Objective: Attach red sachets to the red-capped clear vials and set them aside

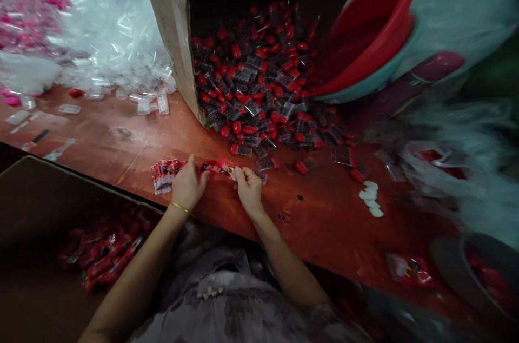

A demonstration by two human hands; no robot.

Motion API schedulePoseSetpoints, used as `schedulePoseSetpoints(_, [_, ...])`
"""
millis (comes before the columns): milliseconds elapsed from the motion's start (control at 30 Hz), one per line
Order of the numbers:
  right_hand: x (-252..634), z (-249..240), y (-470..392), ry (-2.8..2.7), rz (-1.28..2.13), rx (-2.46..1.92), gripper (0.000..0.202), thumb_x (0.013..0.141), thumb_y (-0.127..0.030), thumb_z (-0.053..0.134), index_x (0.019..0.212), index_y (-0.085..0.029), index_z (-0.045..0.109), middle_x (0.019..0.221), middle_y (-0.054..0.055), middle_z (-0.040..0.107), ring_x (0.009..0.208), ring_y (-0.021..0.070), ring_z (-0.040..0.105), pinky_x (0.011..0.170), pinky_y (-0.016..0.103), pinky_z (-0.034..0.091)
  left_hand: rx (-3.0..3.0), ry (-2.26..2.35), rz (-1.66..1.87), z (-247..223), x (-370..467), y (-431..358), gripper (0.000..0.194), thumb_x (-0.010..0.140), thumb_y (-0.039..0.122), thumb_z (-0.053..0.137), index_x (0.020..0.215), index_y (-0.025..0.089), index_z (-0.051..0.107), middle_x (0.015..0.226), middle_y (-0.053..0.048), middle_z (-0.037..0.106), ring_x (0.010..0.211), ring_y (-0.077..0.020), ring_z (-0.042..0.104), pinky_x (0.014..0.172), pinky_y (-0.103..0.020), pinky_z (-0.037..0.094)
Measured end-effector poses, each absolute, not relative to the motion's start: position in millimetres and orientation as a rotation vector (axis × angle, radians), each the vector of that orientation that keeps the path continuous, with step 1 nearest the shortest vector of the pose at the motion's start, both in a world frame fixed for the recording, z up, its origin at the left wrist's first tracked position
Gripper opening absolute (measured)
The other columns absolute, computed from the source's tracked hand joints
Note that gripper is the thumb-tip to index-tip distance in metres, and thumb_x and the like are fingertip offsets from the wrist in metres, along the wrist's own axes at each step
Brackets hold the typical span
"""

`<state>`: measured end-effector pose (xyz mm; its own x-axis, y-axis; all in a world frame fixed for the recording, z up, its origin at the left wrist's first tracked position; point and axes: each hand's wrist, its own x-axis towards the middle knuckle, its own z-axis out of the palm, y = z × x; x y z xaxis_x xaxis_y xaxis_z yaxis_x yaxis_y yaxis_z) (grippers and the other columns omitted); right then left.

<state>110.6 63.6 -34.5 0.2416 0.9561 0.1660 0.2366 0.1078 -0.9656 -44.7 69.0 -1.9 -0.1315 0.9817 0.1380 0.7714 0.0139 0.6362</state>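
Note:
Near the front edge of the reddish table [324, 208], my left hand [187, 185] rests beside a stack of red printed packets [162, 174], its thumb and a finger apart; whether it presses on the stack is hard to see. A red printed wrapper [223, 166] stretches between my two hands. The fingers of my right hand [248, 187] are pinched on its right end. Just behind lie small clear containers with red caps [267, 163], spilling from a cardboard box [172, 34] tipped on its side.
Clear plastic pieces [117, 34] are heaped at the back left, beside pink ones [28, 18]. Red basins [373, 34] lean right of the box. White discs [370, 198], a grey bowl [478, 272] and plastic bags lie right. Below left, an open box [52, 175] holds red packets.

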Motion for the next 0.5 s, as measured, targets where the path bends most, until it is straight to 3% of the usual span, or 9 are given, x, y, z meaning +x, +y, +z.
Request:
schedulePoseSetpoints(100, [110.2, -31.3, 61.3, -1.247, 0.660, -1.370, 0.037, 0.086, -0.038, 0.042, 0.053, -0.020, 0.040, 0.048, -0.006, 0.040, 0.047, 0.0088, 0.038, 0.049, 0.021, 0.031, 2.065, 2.132, 0.818, 11.8, -43.3, 66.5, 0.057, 0.081, 0.037, 0.049, 0.127, 0.004, 0.046, 0.139, -0.026, 0.039, 0.112, -0.0368, 0.050, 0.090, -0.047, 0.037])
schedulePoseSetpoints(167, [109.1, -28.8, 58.8, -1.254, 0.603, -1.365, 0.036, 0.086, -0.036, 0.042, 0.055, -0.020, 0.042, 0.049, -0.006, 0.041, 0.049, 0.0089, 0.039, 0.051, 0.021, 0.032, 2.120, 2.101, 0.848, 17.5, -38.9, 60.5, 0.047, 0.084, 0.040, 0.045, 0.118, 0.009, 0.057, 0.139, -0.021, 0.041, 0.112, -0.0366, 0.050, 0.093, -0.050, 0.033])
schedulePoseSetpoints(333, [98.8, -30.7, 51.2, -1.231, 0.664, -1.333, 0.027, 0.089, -0.034, 0.041, 0.071, -0.018, 0.055, 0.057, -0.003, 0.053, 0.052, 0.0104, 0.048, 0.054, 0.021, 0.038, 1.632, 1.545, 1.105, 6.7, -23.6, 50.0, 0.034, 0.077, 0.045, 0.056, 0.092, 0.017, 0.070, 0.102, -0.011, 0.069, 0.094, -0.0256, 0.060, 0.088, -0.040, 0.040])
schedulePoseSetpoints(500, [93.3, -30.6, 42.7, -1.411, 0.637, -1.327, 0.028, 0.090, -0.032, 0.039, 0.078, -0.018, 0.059, 0.067, 0.001, 0.062, 0.059, 0.0125, 0.055, 0.059, 0.023, 0.044, 0.796, 1.208, 1.262, -5.1, -10.6, 56.0, 0.038, 0.055, 0.044, 0.076, 0.075, 0.013, 0.070, 0.072, -0.004, 0.070, 0.066, -0.0148, 0.060, 0.068, -0.028, 0.046])
